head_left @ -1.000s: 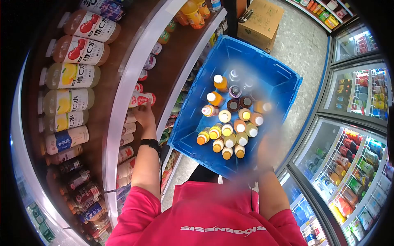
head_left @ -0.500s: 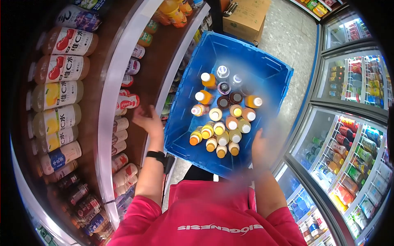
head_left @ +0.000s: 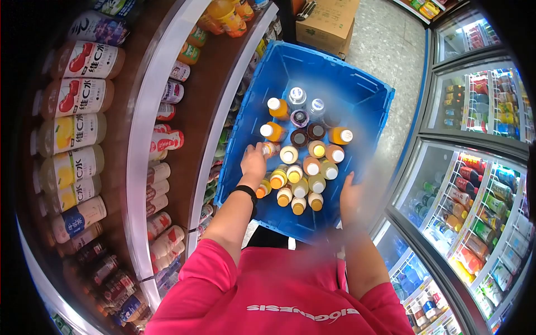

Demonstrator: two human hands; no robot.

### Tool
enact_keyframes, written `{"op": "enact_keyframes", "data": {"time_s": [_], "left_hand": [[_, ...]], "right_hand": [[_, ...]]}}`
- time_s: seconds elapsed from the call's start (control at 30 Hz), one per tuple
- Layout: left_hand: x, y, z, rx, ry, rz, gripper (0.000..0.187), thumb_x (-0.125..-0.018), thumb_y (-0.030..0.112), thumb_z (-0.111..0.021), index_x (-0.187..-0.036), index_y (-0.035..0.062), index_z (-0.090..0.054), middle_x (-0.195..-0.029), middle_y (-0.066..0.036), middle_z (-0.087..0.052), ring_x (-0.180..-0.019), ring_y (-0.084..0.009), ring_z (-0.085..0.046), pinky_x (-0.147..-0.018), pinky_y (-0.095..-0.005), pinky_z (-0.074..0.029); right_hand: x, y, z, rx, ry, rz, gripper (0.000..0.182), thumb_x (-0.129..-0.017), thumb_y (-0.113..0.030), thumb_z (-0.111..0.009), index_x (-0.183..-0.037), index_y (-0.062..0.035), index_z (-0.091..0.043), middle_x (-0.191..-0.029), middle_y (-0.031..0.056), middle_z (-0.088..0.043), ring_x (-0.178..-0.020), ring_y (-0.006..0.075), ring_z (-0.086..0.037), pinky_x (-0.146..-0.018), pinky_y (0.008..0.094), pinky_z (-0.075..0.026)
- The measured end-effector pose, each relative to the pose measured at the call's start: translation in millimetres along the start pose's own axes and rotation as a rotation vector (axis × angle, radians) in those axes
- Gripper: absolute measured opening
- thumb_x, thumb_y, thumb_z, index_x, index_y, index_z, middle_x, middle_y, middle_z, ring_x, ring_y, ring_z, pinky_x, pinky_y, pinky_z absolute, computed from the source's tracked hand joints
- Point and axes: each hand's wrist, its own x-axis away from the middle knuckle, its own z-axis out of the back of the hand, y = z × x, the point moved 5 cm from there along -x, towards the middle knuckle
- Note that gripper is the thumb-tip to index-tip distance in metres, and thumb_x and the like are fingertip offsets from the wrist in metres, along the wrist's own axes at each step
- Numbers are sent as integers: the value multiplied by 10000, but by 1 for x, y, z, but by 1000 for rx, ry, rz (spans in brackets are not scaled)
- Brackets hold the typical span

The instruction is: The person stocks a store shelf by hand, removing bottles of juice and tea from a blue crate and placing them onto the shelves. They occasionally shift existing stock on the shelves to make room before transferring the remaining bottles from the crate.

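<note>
"Left hand (head_left: 254, 163): state?"

"Fingers closed around a red-and-white bottle (head_left: 271, 148), at the left of the blue crate (head_left: 304, 64), beside other capped bottles (head_left: 289, 154). Whether it's been lifted can't be told."

"Right hand (head_left: 350, 196)?"

"Partly curled, seen at the crate's right side; grip can't be told, blurred."

"Change?"

"Bottle now grasped. Half a second ago the left hand was seen empty, fingers spread, near the shelf (head_left: 198, 97). Similar shelf bottles (head_left: 173, 139) were left there."
</note>
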Motion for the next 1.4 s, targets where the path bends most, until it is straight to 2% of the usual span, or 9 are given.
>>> {"op": "enact_keyframes", "data": {"time_s": [0.23,0.3,0.5,0.7,0.77,0.97,1.07,1.17,1.4], "left_hand": [[31,2,49,81,105,-147,294,-862,197,-680,-1111,101,-557,-1044,-173,-593,-952,-356,-626,-786,-424,-527],[48,3,88,335,159,-199,276,-871,213,-663,-1079,57,-569,-1039,-179,-598,-944,-361,-622,-811,-440,-507],[85,-33,184,778,560,-143,257,-969,153,-563,-1149,-20,-504,-1086,-116,-537,-986,-198,-560,-872,-314,-464],[63,-61,217,785,902,-256,327,-1005,175,-521,-1222,-59,-452,-1180,-143,-489,-1101,-214,-514,-999,-347,-416],[60,-63,236,862,921,-117,420,-1006,204,-531,-1297,-80,-426,-1241,-183,-516,-1146,-232,-526,-1006,-351,-420],[33,-64,240,817,897,-249,421,-1004,261,-541,-1270,-58,-473,-1223,-182,-535,-1103,-249,-549,-958,-365,-443],[33,-71,244,908,892,46,478,-996,280,-564,-1303,-71,-458,-1255,-204,-540,-1103,-251,-571,-927,-352,-470],[26,-75,251,671,924,-49,480,-994,297,-566,-1289,-72,-476,-1236,-214,-562,-1068,-245,-600,-893,-338,-488],[13,-89,257,708,830,44,444,-1006,275,-533,-1252,-95,-519,-1190,-215,-625,-1043,-248,-649,-853,-334,-510]], "right_hand": [[4,-6,5,1,4,-30,390,-904,-313,-598,-1146,-12,-540,-1064,246,-652,-976,434,-623,-841,483,-491],[2,-4,4,38,-28,-32,390,-903,-314,-596,-1145,-12,-541,-1066,245,-651,-977,433,-624,-842,485,-491],[-11,37,-28,61,-18,-17,399,-903,-317,-592,-1158,-15,-536,-1062,245,-654,-967,434,-629,-840,487,-495],[-10,27,-21,31,-40,-23,412,-906,-322,-586,-1165,-6,-532,-1079,250,-649,-984,429,-627,-853,480,-494],[-11,33,-24,17,-39,-21,412,-906,-323,-585,-1164,-6,-532,-1076,249,-651,-980,429,-628,-853,480,-495],[-15,41,-29,98,-93,-73,407,-905,-324,-587,-1152,-5,-534,-1061,245,-656,-967,429,-632,-848,481,-498],[-15,41,-26,88,-112,-84,402,-903,-325,-590,-1145,-8,-537,-1059,243,-657,-968,429,-631,-849,482,-497],[-16,47,-33,76,-111,-90,400,-901,-327,-592,-1142,-13,-539,-1059,241,-657,-965,431,-631,-846,484,-497],[-19,56,-40,100,-99,-107,408,-898,-339,-591,-1146,-19,-539,-1069,244,-655,-961,436,-631,-837,490,-500]]}}
